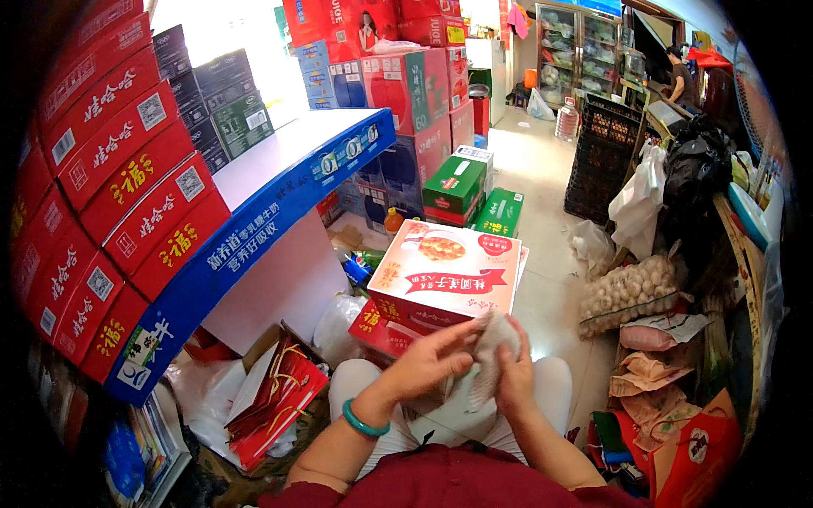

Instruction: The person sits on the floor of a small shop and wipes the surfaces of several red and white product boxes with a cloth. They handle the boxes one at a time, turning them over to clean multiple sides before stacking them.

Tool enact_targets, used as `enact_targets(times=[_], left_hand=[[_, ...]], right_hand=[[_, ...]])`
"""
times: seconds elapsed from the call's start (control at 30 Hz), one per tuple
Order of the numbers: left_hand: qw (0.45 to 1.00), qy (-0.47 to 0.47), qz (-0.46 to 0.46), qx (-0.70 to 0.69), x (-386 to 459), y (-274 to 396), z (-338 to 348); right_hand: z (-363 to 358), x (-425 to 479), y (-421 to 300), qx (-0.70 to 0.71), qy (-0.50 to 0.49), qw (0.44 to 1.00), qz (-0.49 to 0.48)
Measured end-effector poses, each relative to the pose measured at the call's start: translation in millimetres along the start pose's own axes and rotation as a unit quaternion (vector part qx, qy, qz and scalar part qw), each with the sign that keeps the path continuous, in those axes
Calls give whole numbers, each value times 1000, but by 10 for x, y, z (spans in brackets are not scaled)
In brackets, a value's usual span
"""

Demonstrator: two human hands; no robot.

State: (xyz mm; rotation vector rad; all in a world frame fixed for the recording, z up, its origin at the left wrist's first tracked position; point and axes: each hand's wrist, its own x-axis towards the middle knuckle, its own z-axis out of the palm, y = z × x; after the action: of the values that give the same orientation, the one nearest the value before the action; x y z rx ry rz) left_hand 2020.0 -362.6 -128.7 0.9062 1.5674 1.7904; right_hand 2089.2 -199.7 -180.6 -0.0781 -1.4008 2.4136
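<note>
Over my lap, my right hand [516, 371] grips a crumpled grey-white cloth [492, 349], whose lower end hangs down. My left hand [427, 360] is beside it, thumb and fingers apart, with its fingertips at the cloth's left edge; whether they touch it is hard to tell. A green bangle [365, 419] circles my left wrist. Just beyond my hands lies a white and red printed carton [444, 267], its top facing up and bearing writing and a picture of food. Under it is a red carton [381, 327] with gold print, partly hidden.
Red cartons [127, 140] are stacked on a blue-edged counter [267, 222] at left. Red paper bags [279, 406] fill a box beside my leg. Green cartons [457, 181] stand ahead. At right lie a net sack of garlic [629, 292] and black crates [600, 152]. A person [681, 79] is far back.
</note>
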Motion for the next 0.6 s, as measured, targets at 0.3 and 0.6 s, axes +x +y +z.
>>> enact_targets(times=[0.3, 0.6], left_hand=[[784, 397, 74, 471, 706, -176, -1456], [713, 375, -113, 582, 1001, -355, -1255]], right_hand=[[-589, 325, 123, -111, 120, 979, -119], [-570, 641, 518, -91, 49, 987, -122]])
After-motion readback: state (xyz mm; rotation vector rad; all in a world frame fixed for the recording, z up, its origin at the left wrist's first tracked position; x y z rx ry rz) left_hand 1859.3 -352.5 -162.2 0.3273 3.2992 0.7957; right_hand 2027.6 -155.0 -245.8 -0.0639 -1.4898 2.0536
